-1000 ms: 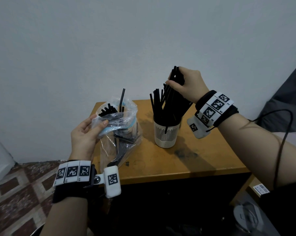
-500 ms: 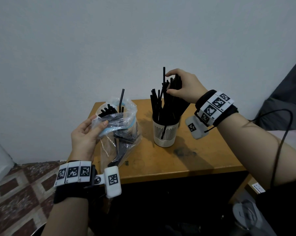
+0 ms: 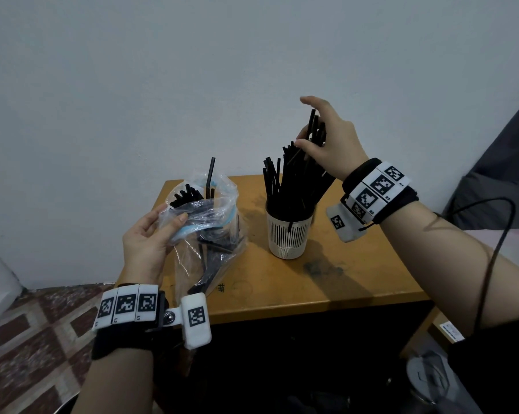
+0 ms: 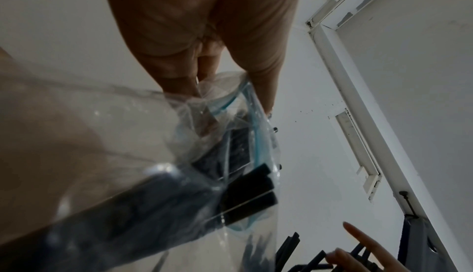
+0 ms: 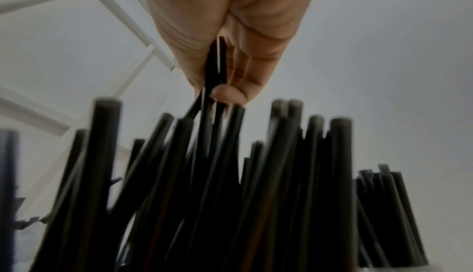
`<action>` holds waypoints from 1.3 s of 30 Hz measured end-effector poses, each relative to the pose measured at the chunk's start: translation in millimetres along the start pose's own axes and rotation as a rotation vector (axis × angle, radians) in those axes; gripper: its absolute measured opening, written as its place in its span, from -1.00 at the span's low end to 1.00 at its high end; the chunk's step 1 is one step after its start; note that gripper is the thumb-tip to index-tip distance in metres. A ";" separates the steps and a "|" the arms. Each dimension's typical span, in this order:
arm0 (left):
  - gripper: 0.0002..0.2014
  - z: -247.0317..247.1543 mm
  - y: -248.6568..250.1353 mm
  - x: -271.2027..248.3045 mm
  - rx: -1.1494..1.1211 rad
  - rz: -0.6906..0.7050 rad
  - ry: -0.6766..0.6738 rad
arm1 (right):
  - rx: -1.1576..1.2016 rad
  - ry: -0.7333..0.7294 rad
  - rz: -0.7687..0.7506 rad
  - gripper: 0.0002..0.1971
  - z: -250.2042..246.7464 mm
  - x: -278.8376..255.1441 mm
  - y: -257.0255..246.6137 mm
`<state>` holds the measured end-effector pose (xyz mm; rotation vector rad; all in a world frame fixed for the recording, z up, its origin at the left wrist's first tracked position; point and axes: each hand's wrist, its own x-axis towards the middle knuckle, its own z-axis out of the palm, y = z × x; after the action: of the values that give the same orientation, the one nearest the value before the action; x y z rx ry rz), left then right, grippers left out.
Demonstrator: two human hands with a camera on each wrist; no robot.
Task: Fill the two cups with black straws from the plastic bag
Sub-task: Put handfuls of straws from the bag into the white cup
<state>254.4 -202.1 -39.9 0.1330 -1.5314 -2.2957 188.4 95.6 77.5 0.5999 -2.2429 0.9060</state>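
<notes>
A white slotted cup (image 3: 289, 237) stands mid-table, packed with black straws (image 3: 291, 180). Above it my right hand (image 3: 309, 135) pinches a few black straws (image 3: 313, 127) by their tops, index finger lifted free; the right wrist view shows the same pinch (image 5: 220, 86) on the straws (image 5: 215, 64). My left hand (image 3: 165, 222) grips the rim of the clear plastic bag (image 3: 210, 234), which rests on the table's left side with more straws inside. The left wrist view shows the fingers (image 4: 179, 74) on the bag (image 4: 230, 134). Straws poke up behind the bag; whatever holds them is hidden.
The small wooden table (image 3: 327, 282) stands against a white wall. Patterned floor tiles (image 3: 28, 339) lie to the left. A dark cloth (image 3: 497, 180) and a black cable (image 3: 491, 264) are at the right. Boxes sit low at the right (image 3: 449, 333).
My right hand has risen a little above the white cup and its index finger has lifted away from the straws. The left hand and bag have stayed put.
</notes>
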 end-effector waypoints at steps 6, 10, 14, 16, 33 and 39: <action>-0.30 -0.3 0.2 -0.2 0.019 0.002 0.006 | -0.040 0.118 -0.100 -0.50 -7.5 5.0 -5.2; -0.34 -0.5 0.1 0.4 0.020 -0.015 0.009 | -0.018 0.162 -0.133 -0.54 -9.3 8.9 -4.7; -0.28 -1.6 0.1 1.1 0.019 -0.022 0.013 | -0.034 0.150 -0.142 -0.56 -9.8 10.3 -3.8; -0.28 -2.0 0.1 1.1 0.021 -0.020 0.014 | -0.050 0.108 -0.147 -0.56 -9.3 9.1 -5.1; -0.32 -1.1 -2.8 4.3 0.010 -0.019 0.002 | -0.389 -0.414 0.012 -0.56 21.2 -5.3 12.6; -0.34 -2.7 -5.2 4.8 0.014 -0.023 -0.001 | -0.275 -0.299 -0.003 -0.37 18.7 -20.6 7.6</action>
<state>249.4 -204.4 -45.1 0.1540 -1.5537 -2.3032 190.8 90.4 49.2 0.6433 -2.5741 0.5174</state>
